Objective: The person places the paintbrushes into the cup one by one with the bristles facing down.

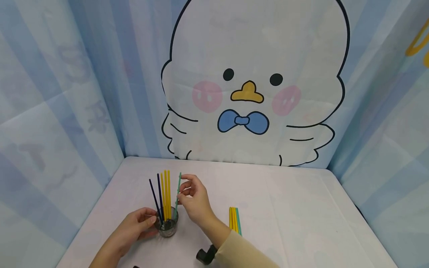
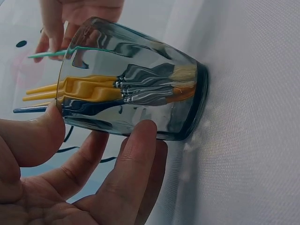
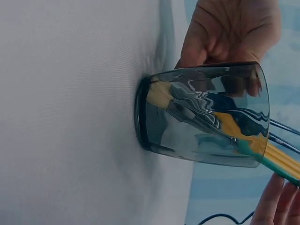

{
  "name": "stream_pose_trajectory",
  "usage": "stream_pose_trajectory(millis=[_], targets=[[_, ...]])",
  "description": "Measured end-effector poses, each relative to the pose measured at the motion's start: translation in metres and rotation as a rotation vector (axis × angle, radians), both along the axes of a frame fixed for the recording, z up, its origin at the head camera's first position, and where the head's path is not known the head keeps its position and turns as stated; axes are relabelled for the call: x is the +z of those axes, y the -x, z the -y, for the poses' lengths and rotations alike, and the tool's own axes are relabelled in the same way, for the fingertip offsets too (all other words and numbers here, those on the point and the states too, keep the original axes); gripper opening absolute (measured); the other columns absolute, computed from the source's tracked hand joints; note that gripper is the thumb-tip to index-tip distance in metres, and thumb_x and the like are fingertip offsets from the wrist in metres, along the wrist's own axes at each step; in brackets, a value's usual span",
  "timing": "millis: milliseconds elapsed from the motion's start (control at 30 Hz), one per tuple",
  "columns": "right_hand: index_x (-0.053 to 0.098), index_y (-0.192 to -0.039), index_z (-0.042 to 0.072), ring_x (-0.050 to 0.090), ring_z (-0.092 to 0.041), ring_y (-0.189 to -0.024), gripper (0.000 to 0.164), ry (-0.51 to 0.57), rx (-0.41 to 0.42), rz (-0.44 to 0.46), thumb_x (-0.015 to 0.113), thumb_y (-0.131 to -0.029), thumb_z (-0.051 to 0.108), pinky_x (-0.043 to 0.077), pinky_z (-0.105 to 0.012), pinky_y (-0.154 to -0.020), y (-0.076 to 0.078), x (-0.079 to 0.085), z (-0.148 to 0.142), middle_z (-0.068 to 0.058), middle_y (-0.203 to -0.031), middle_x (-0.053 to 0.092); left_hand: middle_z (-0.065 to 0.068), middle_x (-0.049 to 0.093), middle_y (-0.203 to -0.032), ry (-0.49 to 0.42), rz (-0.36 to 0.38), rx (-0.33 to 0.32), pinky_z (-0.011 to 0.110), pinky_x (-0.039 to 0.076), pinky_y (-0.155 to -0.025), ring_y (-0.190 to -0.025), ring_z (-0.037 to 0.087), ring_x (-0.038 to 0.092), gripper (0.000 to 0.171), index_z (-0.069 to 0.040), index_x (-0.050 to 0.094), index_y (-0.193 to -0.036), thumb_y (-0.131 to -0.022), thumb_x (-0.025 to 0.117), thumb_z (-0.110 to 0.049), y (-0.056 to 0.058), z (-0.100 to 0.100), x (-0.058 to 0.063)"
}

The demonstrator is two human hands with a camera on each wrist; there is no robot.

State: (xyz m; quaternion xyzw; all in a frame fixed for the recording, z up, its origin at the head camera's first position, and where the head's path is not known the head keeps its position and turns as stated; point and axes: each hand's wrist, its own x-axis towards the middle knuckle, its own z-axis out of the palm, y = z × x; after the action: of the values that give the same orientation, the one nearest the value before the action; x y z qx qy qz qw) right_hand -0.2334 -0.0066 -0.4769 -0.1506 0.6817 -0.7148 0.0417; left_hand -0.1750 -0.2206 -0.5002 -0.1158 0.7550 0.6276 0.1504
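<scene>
A: What is hard to see?
B: The right sleeve [image 1: 246,255] and arm hide the low ends of some sticks [image 1: 233,217] on the desk [image 1: 285,208]. They are yellow and green. The sleeve also covers part of a black thing [image 1: 204,257], so I can't tell what it is. The tip of the green brush [image 1: 178,190] looks all wavy through the glass [image 1: 167,232].

A: What is everything made of?
B: The glass is smooth, a bit gray, and see-through, with a thick, dark bottom. It stands up on the white cloth, which has tiny bumps. Yellow brushes [image 1: 166,193] and blue brushes [image 1: 155,201] lean in it. Their handles are thin and shiny, and the hairs [image 2: 185,75] are pale and point down. Behind the desk, a big chick [image 1: 249,56] with a blue bow is on a curtain.

A: And the hands?
B: The left hand [image 1: 135,223] curls around the side of the glass, thumb near the rim and fingers along the wall. The right hand [image 1: 194,197] pinches the green brush between thumb and fingers, near the top.

A: Where is that brush?
B: Its low part is inside the glass, beside the yellow brushes. Its top sticks out above the rim.
</scene>
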Motion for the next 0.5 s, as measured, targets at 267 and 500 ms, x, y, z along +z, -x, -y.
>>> stream_pose_trajectory(millis=[267, 500], targets=[[0.06, -0.142, 0.012, 0.062, -0.014, -0.084, 0.054, -0.035, -0.006, 0.029, 0.064, -0.094, -0.013, 0.066, -0.022, -0.071, 0.002, -0.008, 0.009, -0.011, -0.103, 0.06, 0.023, 0.069, -0.124, -0.008, 0.0, 0.0, 0.045, 0.07, -0.091, -0.104, 0.021, 0.072, 0.03, 0.012, 0.059, -0.133, -0.11, 0.06, -0.007, 0.0, 0.001, -0.001], [0.061, -0.142, 0.014, 0.063, -0.014, -0.085, 0.055, -0.055, 0.0, 0.046, 0.065, -0.094, -0.012, 0.066, -0.021, -0.074, 0.002, -0.014, 0.013, -0.012, -0.105, 0.062, 0.023, 0.069, -0.123, -0.016, -0.004, -0.008, 0.046, 0.07, -0.092, -0.104, 0.021, 0.072, 0.031, 0.012, 0.058, -0.134, -0.11, 0.06, -0.007, 0.001, 0.002, -0.002]])
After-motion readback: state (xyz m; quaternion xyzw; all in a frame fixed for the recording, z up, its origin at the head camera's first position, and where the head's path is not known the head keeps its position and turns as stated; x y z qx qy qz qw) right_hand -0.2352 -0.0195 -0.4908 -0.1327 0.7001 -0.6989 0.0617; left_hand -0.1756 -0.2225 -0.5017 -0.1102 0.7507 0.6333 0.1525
